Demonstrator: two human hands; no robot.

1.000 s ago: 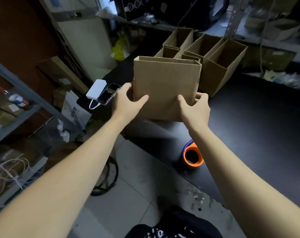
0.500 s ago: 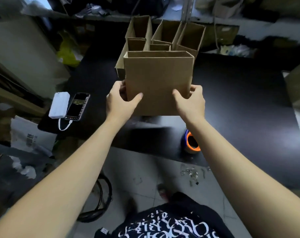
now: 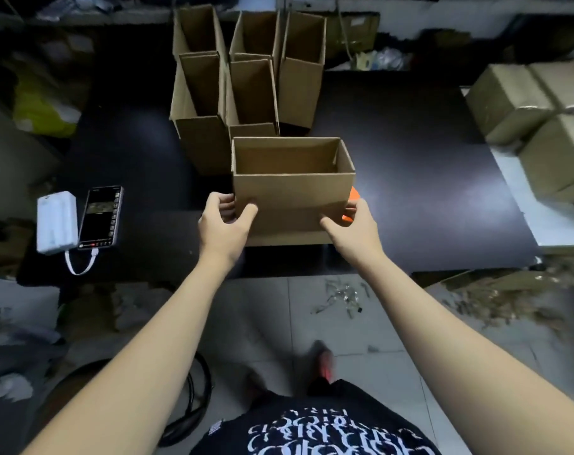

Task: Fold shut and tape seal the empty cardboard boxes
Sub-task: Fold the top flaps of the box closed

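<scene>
An open-topped brown cardboard box [image 3: 292, 195] stands near the front edge of the black table [image 3: 410, 178], and I see down into its empty inside. My left hand [image 3: 225, 224] grips its lower left corner, thumb on the front face. My right hand [image 3: 351, 224] holds the lower right corner the same way. An orange tape roll [image 3: 350, 205] shows only as a sliver behind the box's right side, by my right hand. Several more open cardboard boxes [image 3: 249, 73] stand upright in a cluster just behind.
A phone [image 3: 101, 218] and a white power bank [image 3: 56, 221] joined by a cable lie at the table's left. Sealed brown boxes [image 3: 538, 126] are stacked on a white surface at the right. Debris litters the tiled floor [image 3: 341, 297] below.
The box has come down and toward me, now covering the tape roll. The view has tilted downward and swung right, so the box's inside shows.
</scene>
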